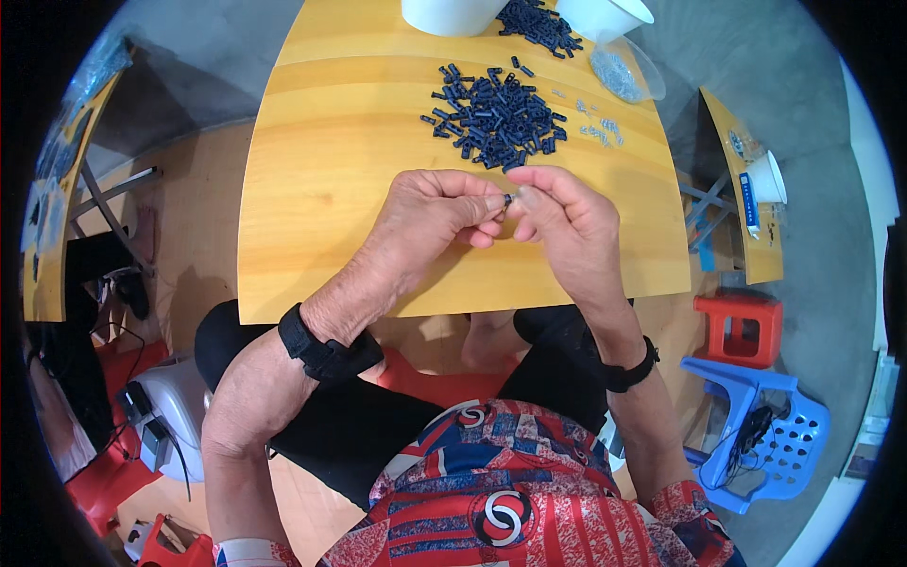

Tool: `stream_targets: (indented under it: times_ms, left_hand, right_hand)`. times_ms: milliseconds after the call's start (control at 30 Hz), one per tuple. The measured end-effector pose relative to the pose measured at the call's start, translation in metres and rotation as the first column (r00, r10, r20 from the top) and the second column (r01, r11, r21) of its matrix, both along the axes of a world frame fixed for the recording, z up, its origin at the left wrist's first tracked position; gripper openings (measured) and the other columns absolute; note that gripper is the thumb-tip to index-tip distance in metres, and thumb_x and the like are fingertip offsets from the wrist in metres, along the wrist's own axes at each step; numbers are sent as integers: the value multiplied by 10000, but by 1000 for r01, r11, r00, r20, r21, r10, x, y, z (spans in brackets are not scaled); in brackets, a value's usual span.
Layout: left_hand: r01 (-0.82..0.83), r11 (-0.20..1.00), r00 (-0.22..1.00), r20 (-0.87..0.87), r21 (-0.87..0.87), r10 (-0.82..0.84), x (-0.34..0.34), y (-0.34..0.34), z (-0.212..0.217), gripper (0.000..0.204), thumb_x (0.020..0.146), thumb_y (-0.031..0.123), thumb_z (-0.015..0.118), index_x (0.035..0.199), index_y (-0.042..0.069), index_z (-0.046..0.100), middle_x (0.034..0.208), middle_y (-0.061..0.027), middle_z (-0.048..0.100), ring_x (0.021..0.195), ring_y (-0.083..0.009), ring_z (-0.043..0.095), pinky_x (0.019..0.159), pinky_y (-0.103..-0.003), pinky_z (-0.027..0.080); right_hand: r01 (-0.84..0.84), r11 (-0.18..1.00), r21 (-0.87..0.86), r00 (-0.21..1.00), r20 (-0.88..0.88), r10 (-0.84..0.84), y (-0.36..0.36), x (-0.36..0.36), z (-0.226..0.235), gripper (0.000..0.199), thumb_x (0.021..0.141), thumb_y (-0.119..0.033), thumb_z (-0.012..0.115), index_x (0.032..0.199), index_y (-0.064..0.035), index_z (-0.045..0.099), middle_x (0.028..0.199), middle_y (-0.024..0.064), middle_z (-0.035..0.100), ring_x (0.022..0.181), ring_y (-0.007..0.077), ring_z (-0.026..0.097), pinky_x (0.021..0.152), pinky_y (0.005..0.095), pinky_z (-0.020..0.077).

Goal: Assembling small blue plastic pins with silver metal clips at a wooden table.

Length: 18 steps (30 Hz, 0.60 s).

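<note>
Over the near half of the yellow wooden table [321, 161], my two hands meet fingertip to fingertip. My left hand [439, 210] pinches a small dark plastic part [508, 198] between thumb and fingers. Closed from the other side, my right hand [562, 213] has its thumb and forefinger at the end of that part; what they grip is too small and covered to make out. Just beyond my fingertips lies a heap of small black tubular plastic parts [501, 118]. To its right are scattered small silvery pieces [602, 129].
At the far edge stand a white tub [452, 11], a second black heap [539, 28], a white bowl [605, 14] and a clear dish of silvery pieces [619, 74]. A red stool [742, 326] and a blue plastic chair [789, 439] stand right. Another table [57, 208] is left, a person beside it.
</note>
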<state>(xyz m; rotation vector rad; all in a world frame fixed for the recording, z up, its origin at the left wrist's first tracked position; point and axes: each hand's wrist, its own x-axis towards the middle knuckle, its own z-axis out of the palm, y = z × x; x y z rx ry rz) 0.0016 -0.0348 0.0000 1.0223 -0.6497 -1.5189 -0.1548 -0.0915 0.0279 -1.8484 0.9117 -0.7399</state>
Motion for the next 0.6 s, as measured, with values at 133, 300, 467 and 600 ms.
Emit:
stream_targets:
  times_ms: [133,300,467,600]
  left_hand:
    - [3,999,1000,-28,40,-2,2,0,1,109,866,87,598,910,4,653,786,-61,655,667,-98,607,632,-217,521]
    - [9,998,999,-54,61,-6,2,1,-1,110,869,87,593,914,5,651,797,-65,656,687,-98,616,639,-215,529]
    - [21,999,997,-76,39,-18,2,2,-1,117,877,75,577,933,-4,643,812,-73,655,692,-103,617,633,-212,527]
    - [23,999,995,-100,31,-20,0,1,-1,115,879,63,570,934,-10,640,813,-74,654,693,-106,617,639,-213,528]
  right_hand:
    - [77,995,-58,993,94,-71,8,-5,-3,125,869,-55,566,959,21,609,774,50,633,644,91,595,572,224,484]
    - [80,954,-289,997,37,-73,17,-1,-5,111,847,-14,569,942,19,615,795,94,642,653,147,620,586,253,497]
    - [-10,816,-579,993,-102,-60,16,-1,-2,129,789,32,575,910,10,615,789,152,624,685,263,637,578,299,498]
    - [0,776,-631,996,-69,-57,15,2,-10,118,772,32,585,884,3,607,751,139,608,664,279,625,560,318,493]
